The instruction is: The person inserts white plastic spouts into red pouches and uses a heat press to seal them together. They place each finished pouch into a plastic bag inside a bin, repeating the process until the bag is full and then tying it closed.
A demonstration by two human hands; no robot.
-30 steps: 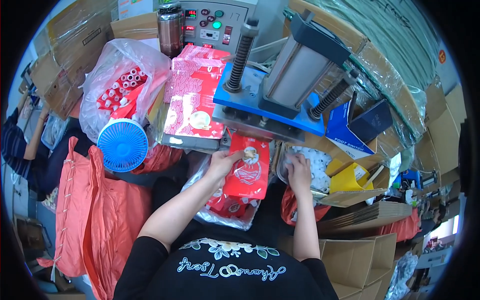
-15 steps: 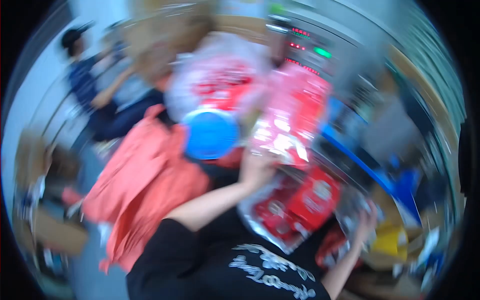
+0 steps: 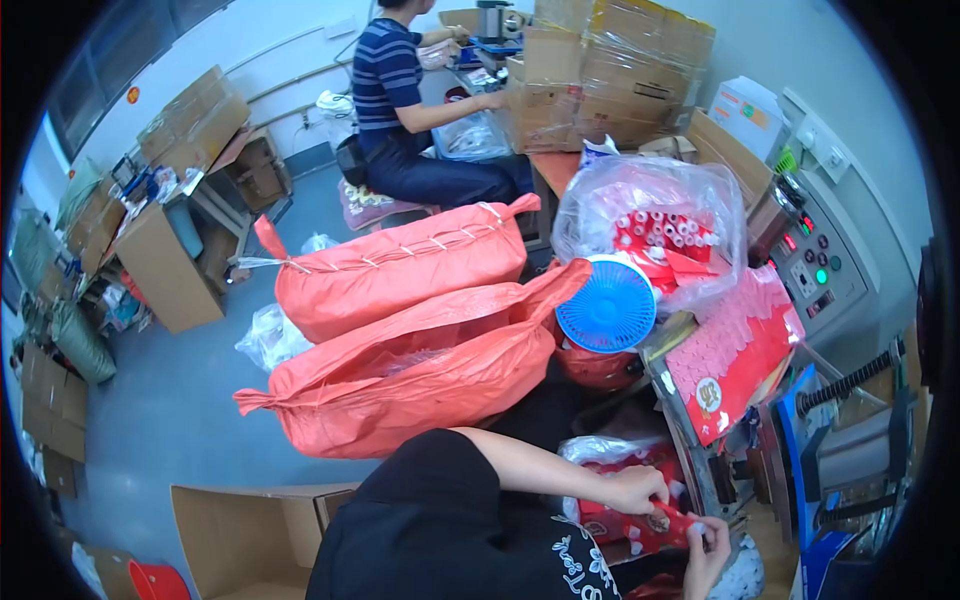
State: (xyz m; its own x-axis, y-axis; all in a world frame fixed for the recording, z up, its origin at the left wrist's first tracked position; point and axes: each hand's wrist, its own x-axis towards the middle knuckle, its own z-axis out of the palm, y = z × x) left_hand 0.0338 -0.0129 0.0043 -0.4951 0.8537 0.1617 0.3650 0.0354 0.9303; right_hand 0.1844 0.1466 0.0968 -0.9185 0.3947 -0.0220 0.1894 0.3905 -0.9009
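My left hand (image 3: 637,490) is closed on the edge of a red printed packet (image 3: 672,520) low at the right, in front of my body. My right hand (image 3: 708,550) is closed on the same packet's right end, its fingers bent. Under and behind my hands lies a clear plastic bag (image 3: 612,450) with more red printed pieces in it. Beyond, a red and pink printed sheet (image 3: 735,350) rests slanted by the machine. To its left stands a round blue plastic basket (image 3: 606,305).
Two large coral woven sacks (image 3: 400,260) lie left of the basket. A clear bag of rolled red pieces (image 3: 665,235) sits behind it. A control panel (image 3: 815,250) stands right. An open cardboard box (image 3: 240,530) is at lower left. A co-worker (image 3: 400,110) sits at the far bench.
The view has swung, bringing the sacks and co-worker nearer the middle. My left hand has left the glossy red and pink pack. Both hands have come together on the red packet.
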